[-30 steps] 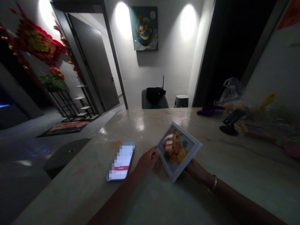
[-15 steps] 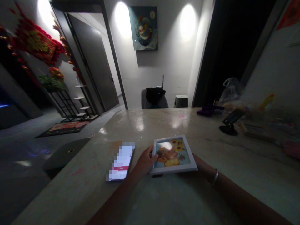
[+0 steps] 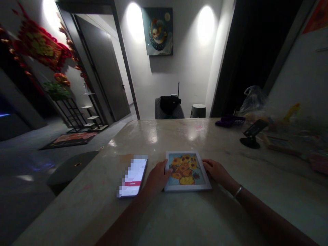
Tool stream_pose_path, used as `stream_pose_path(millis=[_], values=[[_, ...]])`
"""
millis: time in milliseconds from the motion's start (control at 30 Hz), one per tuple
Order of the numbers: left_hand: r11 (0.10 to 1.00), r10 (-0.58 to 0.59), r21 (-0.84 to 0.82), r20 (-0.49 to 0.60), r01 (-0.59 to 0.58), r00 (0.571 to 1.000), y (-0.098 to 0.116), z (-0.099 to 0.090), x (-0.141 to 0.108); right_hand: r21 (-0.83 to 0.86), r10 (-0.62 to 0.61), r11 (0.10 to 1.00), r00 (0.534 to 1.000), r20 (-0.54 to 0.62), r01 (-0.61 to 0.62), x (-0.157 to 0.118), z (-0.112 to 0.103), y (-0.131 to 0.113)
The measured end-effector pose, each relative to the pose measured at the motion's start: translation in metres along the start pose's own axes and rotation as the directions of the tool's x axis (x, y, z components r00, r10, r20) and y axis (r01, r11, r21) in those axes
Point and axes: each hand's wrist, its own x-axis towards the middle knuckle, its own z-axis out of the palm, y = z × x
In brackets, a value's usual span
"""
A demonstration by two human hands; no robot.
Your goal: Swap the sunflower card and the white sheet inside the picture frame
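White-framed rectangular sunflower picture (image 3: 188, 171) lies flat on pale polished stone bench (image 3: 194, 213); left hand (image 3: 158, 176) at 9 o'clock, right hand (image 3: 216, 172) at 3 o'clock, both grips open against its edges.

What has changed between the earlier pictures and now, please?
The white-framed sunflower picture came down from tilted and turned and now lies flat, square on the counter. The left hand and right hand stayed at its sides, touching its edges. The phone stayed in place.

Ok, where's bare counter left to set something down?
Bare counter lies beyond the picture frame, left of the phone stand. Crowded: right end, around the stand and plastic bag; your left hand sits between frame and phone.
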Motion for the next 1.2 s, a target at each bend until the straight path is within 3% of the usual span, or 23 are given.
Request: stream_pose_path(millis=[200,533,967,1200], values=[[0.994,0.038,0.100,0.028,-0.040,0.999,0.001,-0.004,-0.001,-0.168,-0.122,0.979,0.992,-0.043,0.113,0.003,0.006,0.010],[0.996,0.067,0.053,0.003,-0.067,0.998,-0.005,0.000,0.002,-0.299,-0.212,0.935,0.976,-0.041,0.191,0.002,0.009,0.020],[0.997,0.081,0.016,-0.037,-0.080,0.996,-0.006,0.000,0.004,-0.349,-0.233,0.912,0.973,-0.002,0.217,-0.002,0.006,0.014],[0.997,0.067,-0.028,-0.054,-0.069,0.996,-0.003,-0.002,0.002,-0.270,-0.205,0.943,0.979,-0.016,0.193,-0.003,0.004,0.013]])
